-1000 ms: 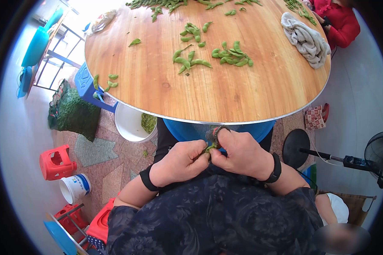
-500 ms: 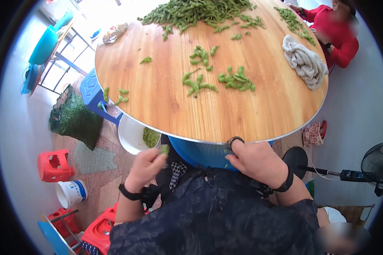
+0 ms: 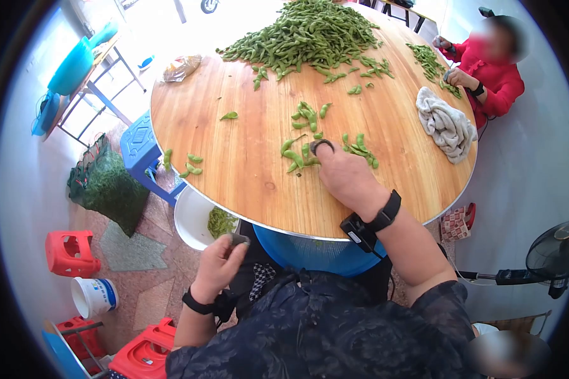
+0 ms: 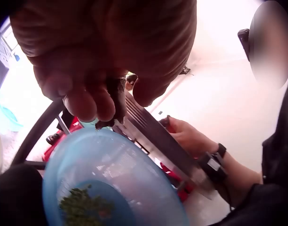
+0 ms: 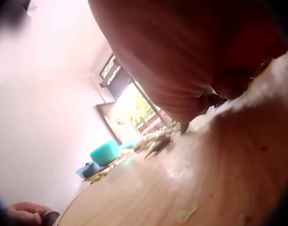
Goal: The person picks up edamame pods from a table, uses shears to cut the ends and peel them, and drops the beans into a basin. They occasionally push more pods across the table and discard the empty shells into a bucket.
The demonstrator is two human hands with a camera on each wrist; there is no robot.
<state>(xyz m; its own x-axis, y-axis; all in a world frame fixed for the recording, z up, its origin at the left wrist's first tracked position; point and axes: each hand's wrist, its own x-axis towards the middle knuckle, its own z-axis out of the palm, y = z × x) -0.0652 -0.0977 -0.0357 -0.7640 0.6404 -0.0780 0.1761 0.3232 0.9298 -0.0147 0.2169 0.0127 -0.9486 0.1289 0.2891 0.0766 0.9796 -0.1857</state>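
My right hand (image 3: pixel 353 180) reaches over the wooden table, fingertips down at a small group of green soybean pods (image 3: pixel 291 155). A dark ring-like cover sits on one of its fingers; I cannot tell whether a pod is pinched under them. More pods (image 3: pixel 363 151) lie just right of the fingertips. My left hand (image 3: pixel 216 268) hangs in front of the body near the white bucket (image 3: pixel 186 221), fingers loosely bent, a dark cover on one digit. No pod shows in it. In the left wrist view, a blue basin (image 4: pixel 120 150) with green contents lies below its fingers.
A large heap of pods (image 3: pixel 310 38) covers the table's far side. A grey towel (image 3: pixel 446 123) lies at the right edge, near a person in red (image 3: pixel 496 82) handling pods. A blue stool (image 3: pixel 144 148) stands left; a fan (image 3: pixel 547 246) stands right.
Both hands worked together on a green pod over the basin, then parted. The left moved left toward the bucket; its green piece is gone from view. The right moved forward onto the table.
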